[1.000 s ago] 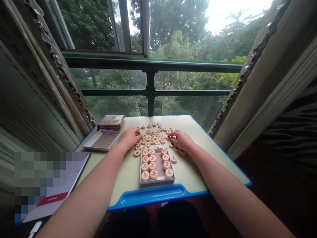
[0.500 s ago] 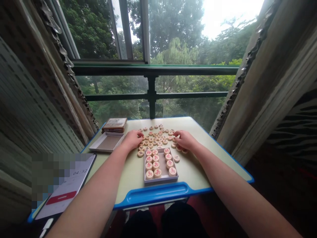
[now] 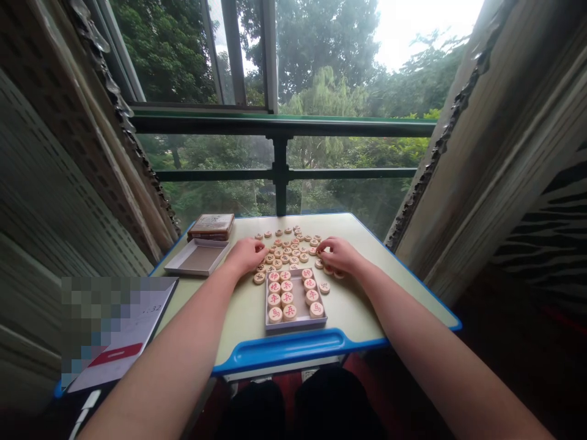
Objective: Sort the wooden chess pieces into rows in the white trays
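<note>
Many round wooden xiangqi pieces (image 3: 287,251) lie loose in a cluster in the middle of the table. At the cluster's left edge, my left hand (image 3: 248,255) has its fingers curled together; whatever is between them is hidden. Across from it, my right hand (image 3: 340,254) pinches at a piece on the right edge, and more pieces lie partly under its palm. Nearer me is an open shallow box (image 3: 300,322) with red-marked pieces in columns. Two columns fill its left side and one its right, with a bare strip between. One loose piece (image 3: 324,287) lies just right of the box.
A shallow box lid (image 3: 197,256) lies at the left, in front of a stacked wooden case (image 3: 211,226). A tablet (image 3: 132,333) with a white cable rests at the front left. The blue table edge has a molded tray (image 3: 288,347). Window railing and curtains surround the table.
The view has shifted slightly, so the table sits a little higher. My right fingers have drawn closer together at the piece. The filled box looks the same.
</note>
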`<state>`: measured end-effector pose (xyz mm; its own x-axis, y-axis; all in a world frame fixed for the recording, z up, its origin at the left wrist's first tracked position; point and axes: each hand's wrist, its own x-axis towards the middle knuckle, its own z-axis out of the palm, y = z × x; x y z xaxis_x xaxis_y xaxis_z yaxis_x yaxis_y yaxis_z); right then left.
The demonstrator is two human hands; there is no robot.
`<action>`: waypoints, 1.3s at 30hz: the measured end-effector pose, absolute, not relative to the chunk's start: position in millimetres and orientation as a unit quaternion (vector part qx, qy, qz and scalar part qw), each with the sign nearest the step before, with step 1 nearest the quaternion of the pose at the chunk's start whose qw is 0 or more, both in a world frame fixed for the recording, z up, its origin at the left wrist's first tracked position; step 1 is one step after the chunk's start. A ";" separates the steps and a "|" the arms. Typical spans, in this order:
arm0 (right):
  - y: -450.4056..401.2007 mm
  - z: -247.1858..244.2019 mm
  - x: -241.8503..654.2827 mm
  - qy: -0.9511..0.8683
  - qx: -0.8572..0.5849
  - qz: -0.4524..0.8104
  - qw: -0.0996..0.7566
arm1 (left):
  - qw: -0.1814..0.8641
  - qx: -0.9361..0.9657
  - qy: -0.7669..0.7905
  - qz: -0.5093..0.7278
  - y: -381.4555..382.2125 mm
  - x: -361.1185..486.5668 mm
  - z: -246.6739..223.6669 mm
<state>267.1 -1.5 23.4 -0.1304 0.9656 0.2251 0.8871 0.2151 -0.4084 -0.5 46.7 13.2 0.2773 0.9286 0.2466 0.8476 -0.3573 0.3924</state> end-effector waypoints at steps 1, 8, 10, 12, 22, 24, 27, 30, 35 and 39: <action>-1.2 23.1 266.8 -0.747 -0.622 0.086 0.219 | 0.093 0.798 0.556 0.214 46.7 -0.4 13.5; 3.6 17.7 271.3 -0.753 -0.615 0.055 0.228 | 0.116 0.782 0.568 0.228 49.5 -1.4 13.8; 4.4 16.3 271.5 -0.758 -0.610 0.050 0.225 | 0.115 0.776 0.575 0.231 50.4 -1.7 13.1; 4.9 15.9 271.6 -0.756 -0.615 0.045 0.222 | 0.105 0.776 0.582 0.221 50.1 -1.4 12.9; 4.1 19.4 271.3 -0.717 -0.670 0.047 0.188 | 0.041 0.764 0.618 0.179 41.9 1.6 19.3; 3.3 20.2 270.2 -0.726 -0.661 0.043 0.185 | 0.041 0.766 0.611 0.196 42.1 2.4 17.9; 2.3 21.8 269.1 -0.731 -0.653 0.010 0.199 | 0.022 0.782 0.576 0.236 43.9 6.8 14.0; 2.3 22.7 268.1 -0.730 -0.650 -0.004 0.210 | 0.043 0.812 0.525 0.252 46.4 15.0 10.2; 2.3 21.7 264.1 -0.730 -0.657 0.024 0.188 | 0.087 0.832 0.498 0.229 54.3 24.0 6.6; 1.2 20.8 261.8 -0.731 -0.653 0.054 0.189 | 0.071 0.808 0.529 0.250 67.6 17.5 4.5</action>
<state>261.8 1.2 20.8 -0.0760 0.9756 0.2059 0.9347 0.1416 -0.3262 17.5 67.6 4.5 0.3156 0.8904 0.3281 0.8193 -0.4301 0.3791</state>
